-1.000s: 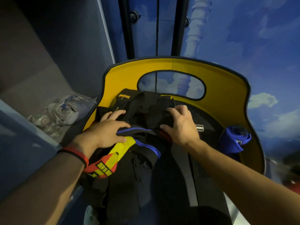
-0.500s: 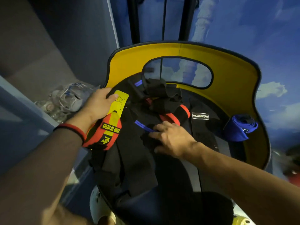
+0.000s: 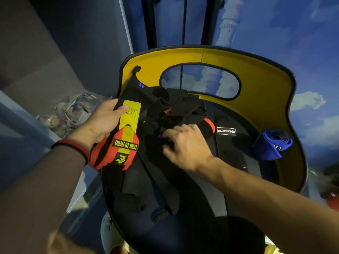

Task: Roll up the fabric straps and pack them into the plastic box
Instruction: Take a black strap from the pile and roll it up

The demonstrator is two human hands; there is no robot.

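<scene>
Fingers (image 3: 110, 103) of the left hand (image 3: 102, 121) curl round the edge of a yellow and red strap (image 3: 126, 142), thumb pressed flat on its yellow tab. The other fingertips go behind the cloth and cannot be seen. Below the thumb the strap widens into a red and black part printed ZERO TO HERO, lying against the wrist, which wears a red and black wristband (image 3: 73, 148).

The right hand (image 3: 185, 145) lies palm down on a heap of black straps (image 3: 170, 107), just right of the held strap. Its fingers (image 3: 176, 130) are bent and the tips sink into the dark folds, so whether they pinch cloth or only press on it cannot be told. A scrap of blue shows at the tips. The heap is so dark that single straps are hard to tell apart.

Past the right knuckles a BLIZZSTAR label (image 3: 226, 131) sits on black fabric. Further right lies a blue roll (image 3: 271, 145), well apart from both hands. All this lies in a yellow-lined tub (image 3: 256, 74), its near end cut off. Left of the left hand, outside the tub, is blurred clear plastic wrapping (image 3: 73, 110).
</scene>
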